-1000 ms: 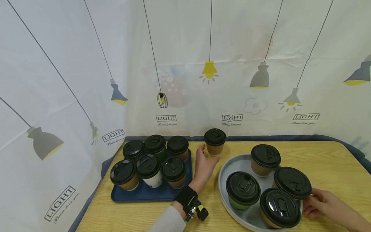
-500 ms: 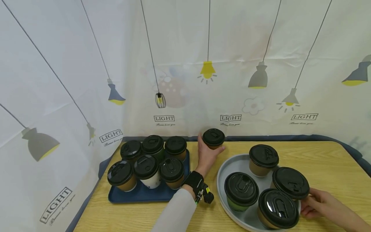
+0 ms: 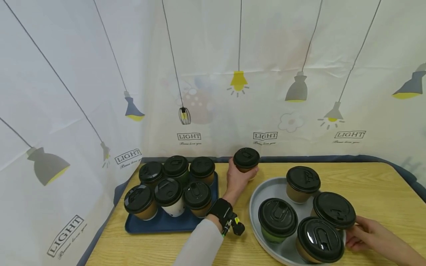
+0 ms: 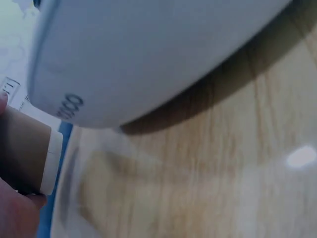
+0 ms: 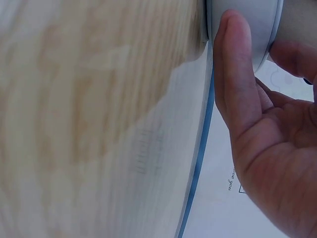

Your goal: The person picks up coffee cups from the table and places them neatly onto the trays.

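At the table's back edge my left hand grips a brown paper coffee cup with a black lid. In the left wrist view the cup's brown side and white base show between finger and thumb. My right hand holds the right rim of the round grey tray. Seen from the right wrist, straight fingers lie along the tray's outer wall, with the thumb over the rim. Several lidded cups stand on this tray, among them a green cup and a brown cup.
A blue rectangular tray on the left bears several black-lidded cups, including a white cup in front. Both trays stand on the wooden table. Behind it hangs a lamp-printed cloth.
My left hand has reached forward from beside the brown cup, and its fingers have closed round it. The right hand stays at the round tray's rim.
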`<state>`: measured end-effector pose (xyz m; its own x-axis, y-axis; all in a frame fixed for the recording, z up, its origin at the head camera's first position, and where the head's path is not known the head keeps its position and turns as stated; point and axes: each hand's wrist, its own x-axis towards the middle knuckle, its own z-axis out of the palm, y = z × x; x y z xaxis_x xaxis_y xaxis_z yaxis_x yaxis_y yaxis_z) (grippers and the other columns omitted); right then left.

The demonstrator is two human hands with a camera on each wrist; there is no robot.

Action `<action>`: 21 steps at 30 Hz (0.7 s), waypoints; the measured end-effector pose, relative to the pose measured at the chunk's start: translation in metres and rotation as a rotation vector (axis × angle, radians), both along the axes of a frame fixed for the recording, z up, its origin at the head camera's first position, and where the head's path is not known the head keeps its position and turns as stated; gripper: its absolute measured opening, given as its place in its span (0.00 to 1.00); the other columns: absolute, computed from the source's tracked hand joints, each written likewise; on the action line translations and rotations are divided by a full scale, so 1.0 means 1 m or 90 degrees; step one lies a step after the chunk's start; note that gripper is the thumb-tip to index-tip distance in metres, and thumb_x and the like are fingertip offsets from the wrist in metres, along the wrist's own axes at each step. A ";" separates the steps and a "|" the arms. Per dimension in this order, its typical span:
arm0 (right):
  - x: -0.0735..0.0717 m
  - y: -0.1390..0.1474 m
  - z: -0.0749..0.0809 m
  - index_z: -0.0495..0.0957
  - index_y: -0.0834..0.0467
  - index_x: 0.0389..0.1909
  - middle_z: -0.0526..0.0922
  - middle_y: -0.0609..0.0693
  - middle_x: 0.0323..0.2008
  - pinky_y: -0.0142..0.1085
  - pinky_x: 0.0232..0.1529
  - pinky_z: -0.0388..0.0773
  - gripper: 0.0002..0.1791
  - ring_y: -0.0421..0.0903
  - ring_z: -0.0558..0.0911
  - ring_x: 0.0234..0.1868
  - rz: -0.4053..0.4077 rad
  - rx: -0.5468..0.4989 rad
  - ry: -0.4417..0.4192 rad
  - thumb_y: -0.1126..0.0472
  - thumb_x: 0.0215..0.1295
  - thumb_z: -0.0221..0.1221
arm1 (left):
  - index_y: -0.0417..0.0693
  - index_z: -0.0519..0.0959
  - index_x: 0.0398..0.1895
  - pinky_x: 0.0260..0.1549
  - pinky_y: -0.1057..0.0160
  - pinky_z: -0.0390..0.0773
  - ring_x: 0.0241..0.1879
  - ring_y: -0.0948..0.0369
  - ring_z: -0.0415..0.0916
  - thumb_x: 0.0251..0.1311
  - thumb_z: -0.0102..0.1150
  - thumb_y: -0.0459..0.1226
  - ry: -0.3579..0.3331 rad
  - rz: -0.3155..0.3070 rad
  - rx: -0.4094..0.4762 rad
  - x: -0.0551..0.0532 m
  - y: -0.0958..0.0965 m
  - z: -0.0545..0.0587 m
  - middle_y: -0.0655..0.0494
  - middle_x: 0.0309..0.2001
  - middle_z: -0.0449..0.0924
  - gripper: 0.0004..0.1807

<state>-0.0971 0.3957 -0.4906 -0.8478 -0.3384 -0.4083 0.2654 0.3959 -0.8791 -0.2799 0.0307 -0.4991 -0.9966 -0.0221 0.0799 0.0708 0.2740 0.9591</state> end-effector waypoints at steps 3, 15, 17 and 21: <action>0.000 -0.001 0.000 0.64 0.85 0.55 0.84 0.52 0.38 0.42 0.39 0.86 0.28 0.51 0.86 0.38 0.002 0.004 0.001 0.56 0.86 0.43 | 0.48 0.64 0.73 0.63 0.45 0.73 0.63 0.49 0.74 0.52 0.78 0.51 0.004 -0.023 0.002 0.005 -0.002 0.007 0.48 0.63 0.76 0.48; 0.001 0.001 -0.002 0.61 0.86 0.55 0.83 0.51 0.38 0.42 0.40 0.86 0.30 0.49 0.85 0.38 0.003 0.015 -0.004 0.55 0.87 0.42 | 0.60 0.69 0.73 0.69 0.46 0.67 0.71 0.58 0.67 0.53 0.79 0.48 0.044 -0.169 0.042 0.025 -0.007 0.034 0.62 0.67 0.73 0.44; 0.001 0.001 -0.002 0.60 0.87 0.56 0.82 0.51 0.38 0.42 0.40 0.86 0.30 0.49 0.85 0.38 0.004 0.023 -0.001 0.55 0.87 0.42 | 0.61 0.69 0.74 0.69 0.46 0.67 0.70 0.59 0.67 0.54 0.79 0.48 0.054 -0.185 0.033 0.027 -0.008 0.038 0.64 0.67 0.73 0.43; -0.001 -0.001 -0.003 0.59 0.87 0.56 0.82 0.51 0.38 0.42 0.40 0.86 0.30 0.50 0.84 0.37 0.008 0.039 0.003 0.55 0.86 0.42 | 0.61 0.68 0.74 0.68 0.49 0.69 0.69 0.62 0.68 0.54 0.80 0.47 0.061 -0.203 0.029 0.030 -0.011 0.045 0.65 0.67 0.73 0.44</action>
<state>-0.0979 0.3947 -0.4936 -0.8457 -0.3240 -0.4241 0.2551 0.4525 -0.8545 -0.2499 0.0196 -0.4544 -0.9417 0.2841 0.1800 0.2369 0.1805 0.9546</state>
